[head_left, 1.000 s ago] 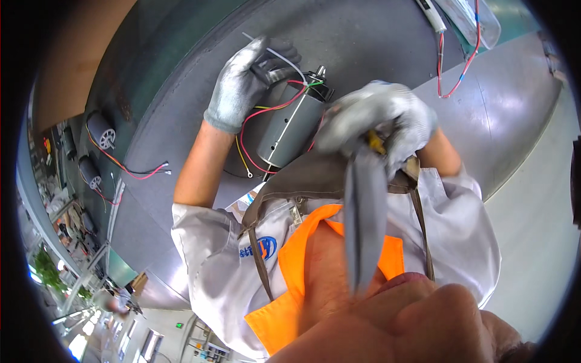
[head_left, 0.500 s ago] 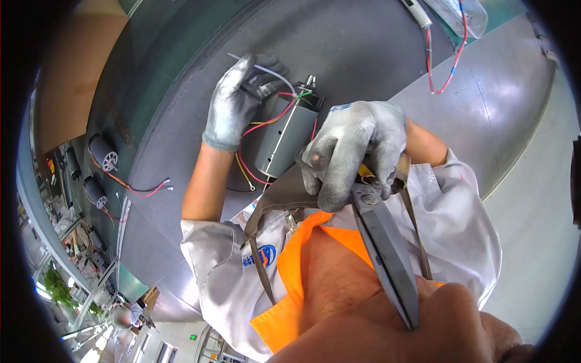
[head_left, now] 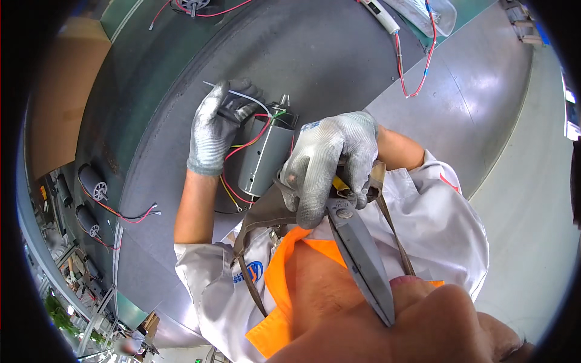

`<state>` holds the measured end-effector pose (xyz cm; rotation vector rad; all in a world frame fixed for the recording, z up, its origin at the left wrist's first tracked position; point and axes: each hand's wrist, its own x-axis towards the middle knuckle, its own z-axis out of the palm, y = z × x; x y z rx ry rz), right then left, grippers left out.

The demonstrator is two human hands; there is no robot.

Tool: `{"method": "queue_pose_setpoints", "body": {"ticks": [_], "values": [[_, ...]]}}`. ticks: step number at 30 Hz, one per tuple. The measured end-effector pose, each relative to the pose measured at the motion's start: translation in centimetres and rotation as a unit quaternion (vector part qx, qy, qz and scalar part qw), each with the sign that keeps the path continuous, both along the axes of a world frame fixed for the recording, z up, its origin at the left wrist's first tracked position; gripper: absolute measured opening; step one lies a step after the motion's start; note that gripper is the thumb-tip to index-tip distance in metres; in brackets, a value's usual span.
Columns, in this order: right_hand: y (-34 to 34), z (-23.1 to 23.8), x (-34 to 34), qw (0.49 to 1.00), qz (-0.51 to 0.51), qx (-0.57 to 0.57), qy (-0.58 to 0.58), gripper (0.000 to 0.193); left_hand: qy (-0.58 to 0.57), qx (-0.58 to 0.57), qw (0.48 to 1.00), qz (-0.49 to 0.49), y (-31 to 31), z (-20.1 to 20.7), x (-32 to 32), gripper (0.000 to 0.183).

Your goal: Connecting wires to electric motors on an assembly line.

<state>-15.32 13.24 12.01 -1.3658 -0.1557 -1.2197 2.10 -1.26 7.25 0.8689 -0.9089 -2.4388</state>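
Note:
A grey cylindrical motor [head_left: 261, 160] lies on the dark work surface between my hands, its shaft end pointing away from me. Red, yellow and green wires run along it, and a white cable tie [head_left: 253, 98] loops around them at the far end. My left hand [head_left: 221, 124], in a grey-white coated glove, curls beside the motor with the tie's long tail between thumb and fingers. In my gloved right hand [head_left: 336, 160] is a pair of scissors [head_left: 363, 257], blades together and pointing back toward me. The palm hides most of their yellow-and-black handles.
Two motors with wires [head_left: 92, 183] lie at the left, and another motor [head_left: 193, 5] shows at the top edge. A white cylindrical part [head_left: 380, 15] with red and blue leads lies far right beside a clear plastic bag [head_left: 426, 15]. A brown cardboard sheet [head_left: 57, 91] stands far left.
The view has shifted, so both hands, motor and scissors appear further left and lower. Both grips look the same, and the cable tie's tail still lies at my left fingers.

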Motion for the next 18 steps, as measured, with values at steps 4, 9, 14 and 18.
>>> {"method": "queue_pose_setpoints", "body": {"ticks": [4, 9, 14, 18], "values": [[-0.1, 0.3, -0.2, 0.999, -0.018, 0.015, 0.022, 0.069, 0.010, -0.006, 1.000, -0.003, -0.1, -0.2, 0.2, 0.046], [-0.6, -0.3, -0.7, 1.000, 0.011, -0.006, 0.016, 0.070, 0.004, 0.005, 1.000, 0.001, -0.3, -0.5, 0.2, 0.045], [1.1, -1.5, -3.2, 0.990, -0.097, 0.086, 0.063, 0.076, 0.038, 0.023, 0.999, -0.008, -0.3, -0.6, 0.3, 0.043], [3.9, -1.4, -6.4, 0.915, -0.265, 0.297, 0.069, 0.073, 0.056, -0.003, 0.998, 0.013, -0.2, -0.4, 1.3, 0.041]]}}
